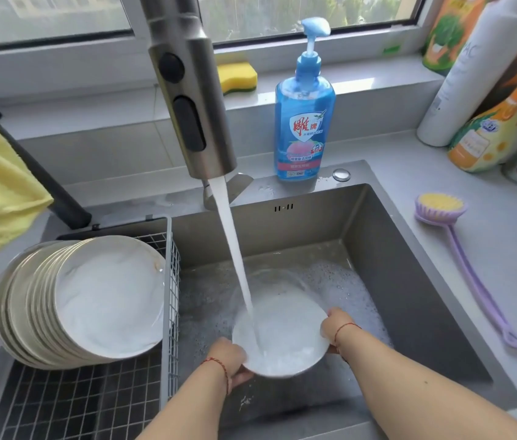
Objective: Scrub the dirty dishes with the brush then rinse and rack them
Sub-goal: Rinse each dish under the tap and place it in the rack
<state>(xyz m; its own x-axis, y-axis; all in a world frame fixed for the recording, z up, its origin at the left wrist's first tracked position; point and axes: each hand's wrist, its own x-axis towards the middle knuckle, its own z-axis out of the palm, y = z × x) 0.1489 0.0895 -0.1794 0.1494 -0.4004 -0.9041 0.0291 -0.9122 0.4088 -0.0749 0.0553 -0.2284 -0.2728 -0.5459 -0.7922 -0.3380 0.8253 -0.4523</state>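
The grey counter point(472, 281) is surrounding a steel sink point(409, 296) below a window. Inside the sink, I am holding a white plate point(288, 338) under the faucet point(193, 100) stream — my left hand point(230, 360) is gripping its near-left rim, my right hand point(334, 327) is gripping its right rim. Left of the sink, washed plates point(92, 300) are leaning in the wire rack point(169, 312). Right of the sink, the purple brush point(460, 255) is lying on the counter — the soap bottle point(304, 119) is standing behind the sink.
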